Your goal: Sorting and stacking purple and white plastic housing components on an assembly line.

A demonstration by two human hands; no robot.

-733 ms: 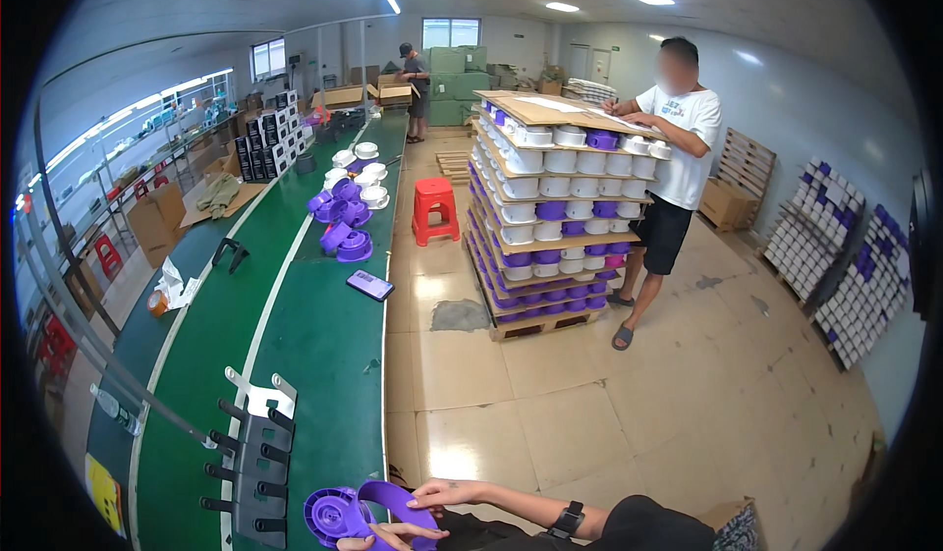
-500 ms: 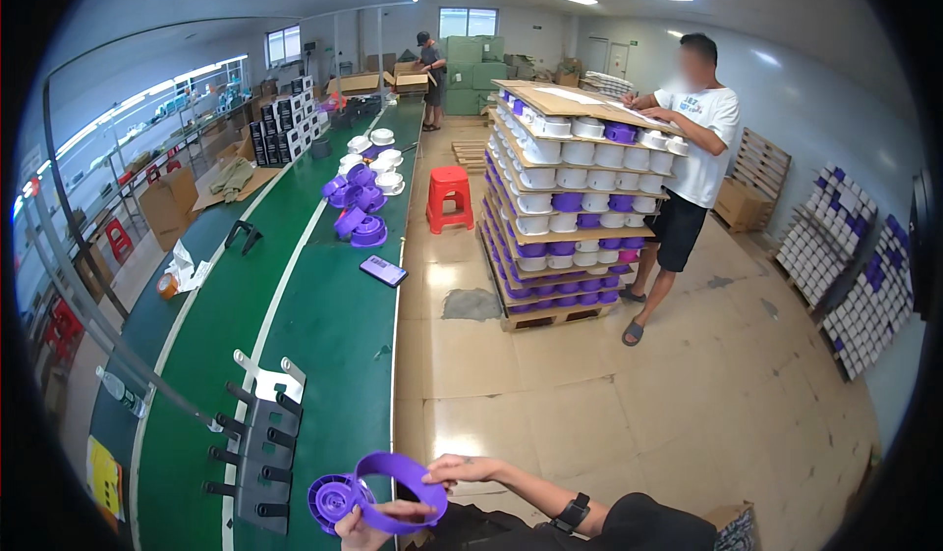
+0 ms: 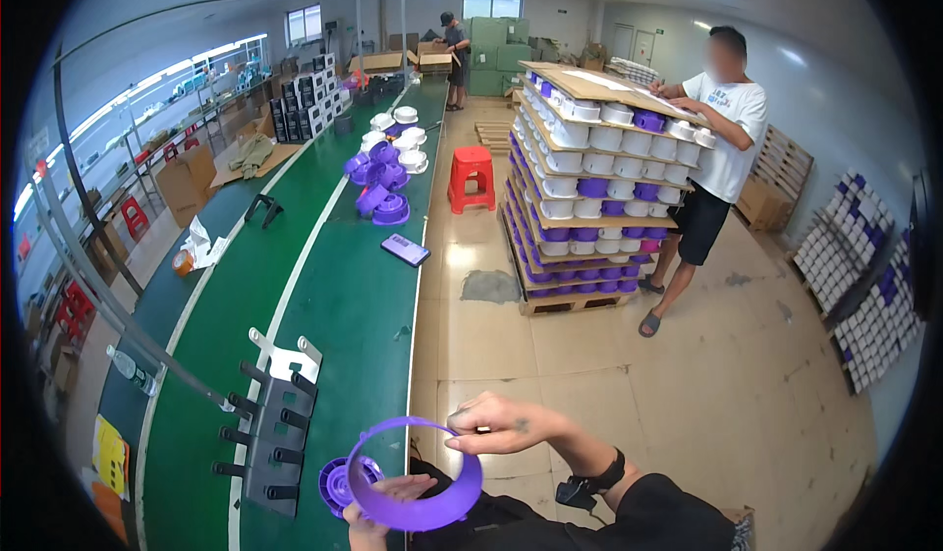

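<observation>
A wide purple plastic ring (image 3: 460,497) is held tilted over the table's near right edge, its opening facing me. My right hand (image 3: 501,425) pinches its upper right rim between thumb and fingers. At the lower left of the ring, my left hand (image 3: 365,523) grips the wall, with fingers showing through the opening. Just behind the ring, a round purple part with a ribbed face (image 3: 336,482) lies on the green tabletop (image 3: 359,355), partly covered by the ring and my left hand.
Left of my hands lies a dark grey rack with black pegs (image 3: 275,443). Farther up the table are a phone (image 3: 405,250) and a cluster of purple and white round parts (image 3: 385,183). Beyond a red stool (image 3: 471,178), a person (image 3: 722,119) stands at a layered pallet stack (image 3: 580,197).
My right hand has risen and moved right along with the ring, which now faces me more openly. The whole view has shifted slightly, moving the surroundings to the right.
</observation>
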